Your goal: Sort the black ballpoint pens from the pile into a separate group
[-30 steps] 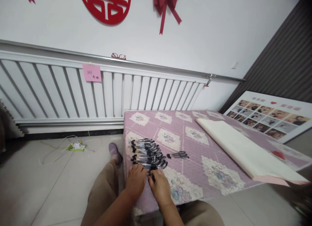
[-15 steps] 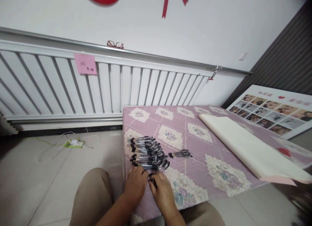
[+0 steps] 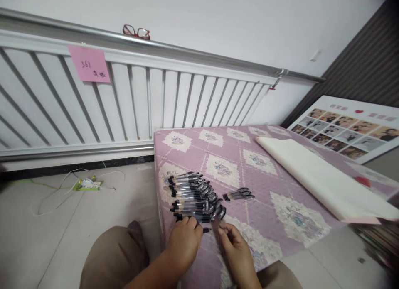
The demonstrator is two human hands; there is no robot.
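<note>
Several gel pens (image 3: 190, 194) with clear barrels and black ends lie side by side in a long row on the flowered tablecloth (image 3: 199, 154). My left hand (image 3: 185, 239) is at the near end of that row, fingers curled down. A short black end of a pen (image 3: 206, 230) sticks out past its fingertips; the rest is hidden under the hand. To the right, apart from it, is my right hand (image 3: 236, 248), thumb and fingers pinched together. Whatever is between them is too small and blurred to make out. Beyond the right hand, a small separate group of pens (image 3: 239, 194) lies on the cloth.
A cream sheet (image 3: 318, 177) covers the table's right part, with a photo board (image 3: 346, 131) behind it. A white radiator (image 3: 140, 98) bears a pink note (image 3: 89, 64), and glasses (image 3: 136, 32) rest on the pipe above. On the floor lies a green power strip (image 3: 89, 184) with cables.
My hands were close together at the near end of the pen row; now my right hand has moved away to the right. The camera view has also shifted and tilted slightly downward.
</note>
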